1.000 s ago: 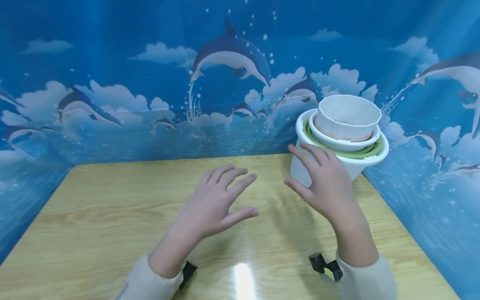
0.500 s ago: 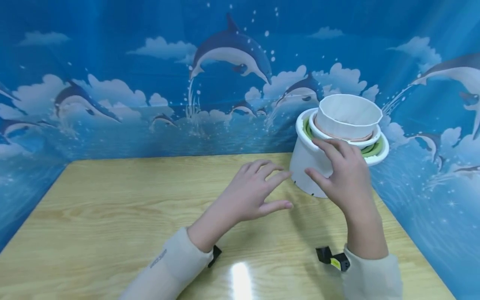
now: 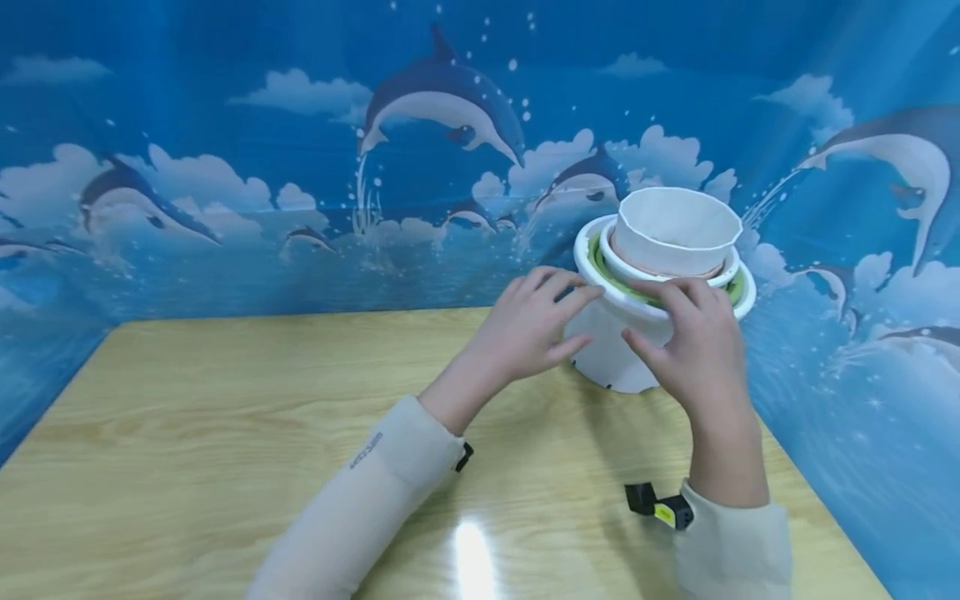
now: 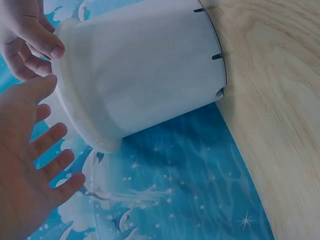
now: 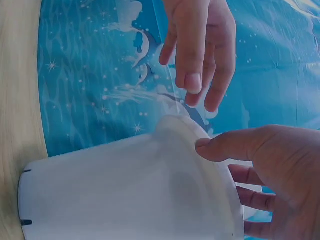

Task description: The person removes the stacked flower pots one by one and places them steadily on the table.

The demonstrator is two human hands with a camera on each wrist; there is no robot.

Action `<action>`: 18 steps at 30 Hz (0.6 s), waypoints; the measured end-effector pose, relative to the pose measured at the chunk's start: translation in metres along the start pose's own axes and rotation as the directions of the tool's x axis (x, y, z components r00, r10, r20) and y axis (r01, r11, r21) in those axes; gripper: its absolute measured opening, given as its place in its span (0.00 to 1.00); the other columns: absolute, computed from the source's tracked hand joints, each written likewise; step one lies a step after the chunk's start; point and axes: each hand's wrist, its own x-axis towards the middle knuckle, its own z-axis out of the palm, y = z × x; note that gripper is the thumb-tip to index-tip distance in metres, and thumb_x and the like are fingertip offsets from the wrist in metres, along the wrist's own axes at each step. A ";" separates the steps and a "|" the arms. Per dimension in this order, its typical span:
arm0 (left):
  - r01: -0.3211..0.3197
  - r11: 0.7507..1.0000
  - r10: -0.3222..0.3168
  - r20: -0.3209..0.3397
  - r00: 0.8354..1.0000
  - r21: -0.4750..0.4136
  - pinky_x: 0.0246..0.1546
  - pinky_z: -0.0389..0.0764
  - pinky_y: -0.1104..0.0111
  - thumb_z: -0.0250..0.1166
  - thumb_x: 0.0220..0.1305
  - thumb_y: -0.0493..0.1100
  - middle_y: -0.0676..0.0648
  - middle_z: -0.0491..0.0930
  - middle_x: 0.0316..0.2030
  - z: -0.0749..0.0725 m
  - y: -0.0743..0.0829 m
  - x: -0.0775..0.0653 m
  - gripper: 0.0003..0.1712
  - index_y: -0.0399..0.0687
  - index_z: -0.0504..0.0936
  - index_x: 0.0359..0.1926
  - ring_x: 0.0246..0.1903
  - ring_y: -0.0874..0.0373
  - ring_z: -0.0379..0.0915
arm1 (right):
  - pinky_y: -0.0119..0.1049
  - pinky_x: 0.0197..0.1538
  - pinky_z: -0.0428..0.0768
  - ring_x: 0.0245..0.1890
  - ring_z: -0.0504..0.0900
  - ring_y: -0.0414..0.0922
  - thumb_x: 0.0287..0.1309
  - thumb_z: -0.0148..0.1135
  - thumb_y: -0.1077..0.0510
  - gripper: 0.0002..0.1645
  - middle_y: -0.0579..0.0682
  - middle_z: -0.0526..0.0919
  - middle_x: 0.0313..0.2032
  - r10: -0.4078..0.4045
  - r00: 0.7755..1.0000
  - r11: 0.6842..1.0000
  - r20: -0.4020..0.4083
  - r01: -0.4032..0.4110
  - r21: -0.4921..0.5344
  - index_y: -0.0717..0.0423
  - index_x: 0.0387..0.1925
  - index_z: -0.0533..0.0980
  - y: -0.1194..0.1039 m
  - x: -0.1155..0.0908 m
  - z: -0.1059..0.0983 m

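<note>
A large white plant pot [image 3: 611,350] stands upright at the table's back right. Smaller pots nest in it: a green one [image 3: 595,257], a white one with a rounded rim [image 3: 611,260], an orange-brown one mostly hidden, and a white many-sided one [image 3: 678,218] on top. My left hand [image 3: 528,329] hovers left of the large pot's rim, fingers spread and slightly bent. The right hand [image 3: 697,346] is at the front of that rim, fingers above it and thumb outside. In the right wrist view the thumb [image 5: 220,145] overlaps the rim [image 5: 212,172]; contact is unclear.
The pots stand on a wood-grain table [image 3: 225,417]. A blue dolphin-print curtain [image 3: 300,167] rises behind the table and along its right side, close to the pots. A small black device [image 3: 660,506] sits at the right sleeve.
My left hand has moved right and farther forward, up to the large pot. The right hand has shifted right to the front of its rim. The pots stay nested in place.
</note>
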 end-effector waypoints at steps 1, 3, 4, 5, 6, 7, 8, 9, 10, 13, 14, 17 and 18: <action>0.000 1.000 0.000 0.002 1.000 0.004 0.63 0.71 0.52 0.60 0.69 0.60 0.51 0.70 0.66 0.001 0.000 0.004 0.32 0.60 0.69 0.71 0.67 0.51 0.62 | 0.63 0.56 0.70 0.55 0.72 0.64 0.43 0.80 0.62 0.33 0.60 0.78 0.51 0.011 1.000 1.000 0.000 -0.011 -0.004 0.55 0.55 0.79 0.002 0.000 -0.001; -0.001 1.000 0.001 0.002 1.000 0.004 0.65 0.69 0.53 0.61 0.69 0.59 0.52 0.69 0.66 0.005 0.001 0.012 0.32 0.61 0.69 0.71 0.68 0.51 0.60 | 0.64 0.57 0.69 0.56 0.72 0.64 0.43 0.80 0.62 0.33 0.60 0.78 0.52 0.039 0.999 0.999 0.002 -0.039 -0.009 0.55 0.55 0.80 0.005 0.000 -0.003; 0.003 1.000 -0.003 0.007 1.000 0.003 0.65 0.68 0.53 0.61 0.68 0.59 0.52 0.69 0.67 0.006 0.001 0.016 0.32 0.62 0.69 0.70 0.69 0.51 0.60 | 0.65 0.58 0.69 0.57 0.72 0.64 0.43 0.80 0.62 0.33 0.60 0.78 0.53 0.052 0.999 0.999 0.004 -0.052 -0.006 0.55 0.54 0.80 0.006 0.000 -0.003; 0.007 1.000 -0.007 0.012 1.000 -0.001 0.66 0.67 0.53 0.62 0.68 0.59 0.52 0.69 0.67 0.007 0.001 0.019 0.32 0.63 0.69 0.70 0.69 0.51 0.59 | 0.65 0.58 0.68 0.57 0.71 0.65 0.42 0.80 0.63 0.32 0.61 0.78 0.53 0.061 0.998 0.998 0.002 -0.061 0.000 0.56 0.54 0.80 0.008 0.000 -0.004; 0.010 1.000 -0.010 0.014 1.000 0.001 0.66 0.66 0.53 0.62 0.68 0.59 0.53 0.69 0.67 0.009 0.001 0.022 0.31 0.64 0.69 0.70 0.69 0.51 0.59 | 0.65 0.57 0.68 0.57 0.71 0.65 0.42 0.80 0.63 0.32 0.62 0.78 0.53 0.073 0.997 0.997 0.001 -0.073 0.005 0.56 0.53 0.80 0.010 0.000 -0.005; 0.010 1.000 -0.011 0.019 1.000 0.006 0.67 0.66 0.53 0.62 0.67 0.59 0.53 0.69 0.67 0.011 0.001 0.026 0.31 0.65 0.69 0.70 0.69 0.51 0.58 | 0.65 0.57 0.68 0.58 0.70 0.65 0.42 0.80 0.64 0.32 0.62 0.78 0.53 0.086 0.996 0.996 0.001 -0.086 0.010 0.56 0.53 0.80 0.012 0.000 -0.005; 0.010 1.000 -0.010 0.022 1.000 0.002 0.67 0.65 0.53 0.63 0.67 0.59 0.53 0.69 0.67 0.012 0.000 0.029 0.31 0.66 0.70 0.69 0.69 0.51 0.58 | 0.65 0.57 0.68 0.58 0.70 0.65 0.42 0.80 0.64 0.32 0.62 0.78 0.54 0.101 0.995 0.995 -0.001 -0.101 0.018 0.57 0.52 0.80 0.015 0.000 -0.006; 0.011 1.000 -0.011 0.027 1.000 -0.003 0.67 0.65 0.53 0.63 0.67 0.60 0.53 0.69 0.66 0.014 -0.001 0.032 0.31 0.66 0.70 0.69 0.69 0.51 0.58 | 0.64 0.56 0.68 0.57 0.69 0.64 0.41 0.80 0.65 0.31 0.62 0.78 0.53 0.114 0.993 0.993 -0.003 -0.114 0.025 0.57 0.51 0.81 0.018 -0.001 -0.007; 0.013 1.000 -0.013 0.032 0.999 -0.002 0.67 0.64 0.53 0.63 0.66 0.60 0.54 0.69 0.66 0.015 -0.002 0.035 0.31 0.67 0.71 0.68 0.69 0.51 0.58 | 0.64 0.55 0.68 0.57 0.69 0.64 0.42 0.80 0.65 0.30 0.63 0.78 0.53 0.130 0.992 0.991 -0.003 -0.130 0.029 0.57 0.51 0.81 0.020 -0.001 -0.007; 0.009 1.000 -0.009 0.025 1.000 -0.009 0.67 0.65 0.54 0.64 0.65 0.61 0.54 0.71 0.64 0.021 -0.007 0.040 0.30 0.67 0.72 0.67 0.68 0.52 0.60 | 0.61 0.51 0.68 0.54 0.68 0.63 0.44 0.79 0.65 0.26 0.62 0.78 0.52 0.172 0.985 0.985 0.001 -0.172 0.033 0.58 0.48 0.80 0.029 -0.003 -0.008; 0.010 1.000 -0.010 0.023 1.000 -0.018 0.67 0.65 0.54 0.65 0.64 0.62 0.55 0.71 0.64 0.023 -0.009 0.042 0.30 0.67 0.73 0.66 0.68 0.53 0.60 | 0.60 0.51 0.68 0.54 0.68 0.63 0.44 0.79 0.65 0.25 0.62 0.78 0.51 0.180 0.984 0.983 -0.002 -0.180 0.034 0.58 0.47 0.80 0.031 -0.003 -0.009; 0.012 0.999 -0.011 0.024 1.000 -0.042 0.67 0.64 0.55 0.65 0.63 0.62 0.55 0.71 0.64 0.028 -0.015 0.046 0.31 0.66 0.73 0.66 0.68 0.54 0.60 | 0.59 0.50 0.67 0.51 0.68 0.62 0.45 0.78 0.65 0.22 0.61 0.77 0.47 0.192 0.981 0.981 -0.023 -0.191 0.036 0.58 0.43 0.80 0.039 -0.005 -0.010; 0.011 0.999 -0.010 0.022 1.000 -0.050 0.67 0.64 0.56 0.66 0.63 0.62 0.55 0.71 0.63 0.029 -0.017 0.047 0.31 0.65 0.73 0.66 0.68 0.55 0.60 | 0.59 0.51 0.67 0.51 0.68 0.62 0.44 0.78 0.66 0.21 0.61 0.76 0.46 0.192 0.981 0.981 -0.033 -0.191 0.038 0.58 0.42 0.79 0.042 -0.005 -0.010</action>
